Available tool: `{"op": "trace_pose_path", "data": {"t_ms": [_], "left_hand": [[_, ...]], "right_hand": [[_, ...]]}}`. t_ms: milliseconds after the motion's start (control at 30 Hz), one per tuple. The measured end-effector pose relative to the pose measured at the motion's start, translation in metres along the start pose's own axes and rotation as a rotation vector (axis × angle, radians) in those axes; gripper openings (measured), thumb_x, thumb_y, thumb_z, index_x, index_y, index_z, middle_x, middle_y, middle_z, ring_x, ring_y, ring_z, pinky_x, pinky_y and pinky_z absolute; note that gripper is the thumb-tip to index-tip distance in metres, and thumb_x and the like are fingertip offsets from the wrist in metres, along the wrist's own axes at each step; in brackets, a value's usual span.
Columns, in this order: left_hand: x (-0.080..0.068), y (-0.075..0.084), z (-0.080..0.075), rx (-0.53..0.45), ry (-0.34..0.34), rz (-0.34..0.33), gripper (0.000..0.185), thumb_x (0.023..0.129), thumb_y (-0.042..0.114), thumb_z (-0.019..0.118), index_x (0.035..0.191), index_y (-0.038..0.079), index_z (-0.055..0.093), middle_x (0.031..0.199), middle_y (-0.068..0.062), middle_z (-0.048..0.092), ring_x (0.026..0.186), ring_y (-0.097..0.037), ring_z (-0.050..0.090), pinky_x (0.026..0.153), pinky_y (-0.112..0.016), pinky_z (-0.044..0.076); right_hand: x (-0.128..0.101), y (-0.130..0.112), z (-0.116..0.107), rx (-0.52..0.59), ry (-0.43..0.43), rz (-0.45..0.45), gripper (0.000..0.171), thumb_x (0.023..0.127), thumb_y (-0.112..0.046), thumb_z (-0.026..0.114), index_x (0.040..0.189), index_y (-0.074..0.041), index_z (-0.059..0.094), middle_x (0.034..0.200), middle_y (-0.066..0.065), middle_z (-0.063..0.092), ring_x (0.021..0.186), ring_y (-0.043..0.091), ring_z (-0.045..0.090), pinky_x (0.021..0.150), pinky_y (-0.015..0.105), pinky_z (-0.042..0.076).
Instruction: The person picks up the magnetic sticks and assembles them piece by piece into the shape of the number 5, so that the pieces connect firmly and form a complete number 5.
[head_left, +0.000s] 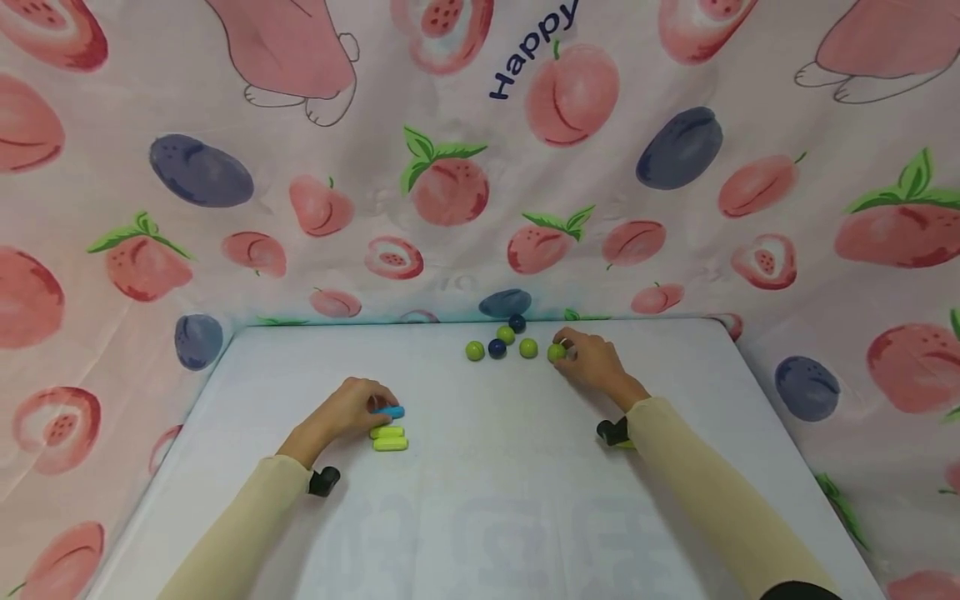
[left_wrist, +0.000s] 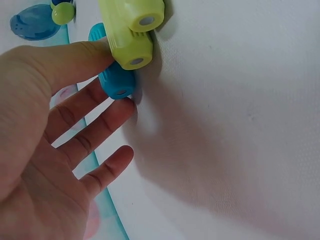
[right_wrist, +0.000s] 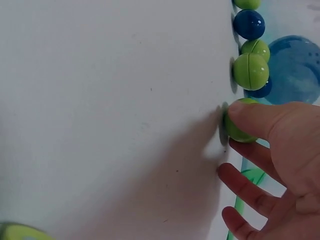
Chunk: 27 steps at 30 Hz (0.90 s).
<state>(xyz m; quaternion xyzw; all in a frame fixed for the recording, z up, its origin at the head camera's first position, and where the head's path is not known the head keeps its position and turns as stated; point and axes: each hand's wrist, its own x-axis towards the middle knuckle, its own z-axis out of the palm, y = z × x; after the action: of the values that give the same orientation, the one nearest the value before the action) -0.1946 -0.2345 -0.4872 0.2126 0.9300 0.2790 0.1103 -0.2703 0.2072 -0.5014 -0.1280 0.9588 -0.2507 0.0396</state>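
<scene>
On the left of the white table, my left hand pinches a blue rod between thumb and fingers. Two yellow-green rods lie side by side just nearer than it; in the left wrist view grey discs show in the rods' ends, and the thumb partly covers the blue rod. Toward the table's back, my right hand holds a green ball between thumb and index finger, the other fingers spread. Left of it sits another green ball, beside a dark blue ball.
More balls cluster at the back edge: a green ball at the left end, another green ball and a dark blue ball behind. A yellow-green rod lies partly hidden under the right wrist. Fruit-printed cloth rises behind the table.
</scene>
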Motion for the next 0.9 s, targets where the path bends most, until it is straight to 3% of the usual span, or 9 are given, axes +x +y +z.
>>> {"op": "trace_pose_path", "data": {"t_ms": [400,700,900], "left_hand": [[0.003,-0.001,0.001,-0.029,0.004,-0.011,0.016,0.087,0.005,0.081,0.102,0.007,0.079,0.087,-0.002,0.067,0.082,-0.022,0.056,0.072,-0.031,0.047],[0.018,0.018,0.005,-0.051,0.013,-0.005,0.016,0.089,0.009,0.080,0.104,0.010,0.079,0.086,0.003,0.065,0.082,-0.021,0.056,0.071,-0.029,0.047],[0.026,0.031,0.012,-0.066,0.043,0.046,0.016,0.087,0.009,0.082,0.103,0.010,0.079,0.084,0.004,0.065,0.080,-0.020,0.057,0.070,-0.029,0.047]], "right_hand": [[-0.016,-0.013,0.000,0.053,-0.105,-0.015,0.037,0.091,-0.017,0.077,0.125,-0.015,0.064,0.123,0.013,0.071,0.109,0.032,0.066,0.104,0.064,0.034],[-0.036,-0.015,0.003,0.061,-0.079,-0.046,0.038,0.091,-0.015,0.079,0.127,-0.011,0.065,0.117,0.010,0.071,0.097,0.026,0.065,0.092,0.054,0.045],[-0.046,-0.023,0.007,0.088,-0.097,-0.074,0.037,0.091,-0.017,0.079,0.126,-0.012,0.066,0.117,0.007,0.072,0.097,0.024,0.065,0.089,0.048,0.051]]}}
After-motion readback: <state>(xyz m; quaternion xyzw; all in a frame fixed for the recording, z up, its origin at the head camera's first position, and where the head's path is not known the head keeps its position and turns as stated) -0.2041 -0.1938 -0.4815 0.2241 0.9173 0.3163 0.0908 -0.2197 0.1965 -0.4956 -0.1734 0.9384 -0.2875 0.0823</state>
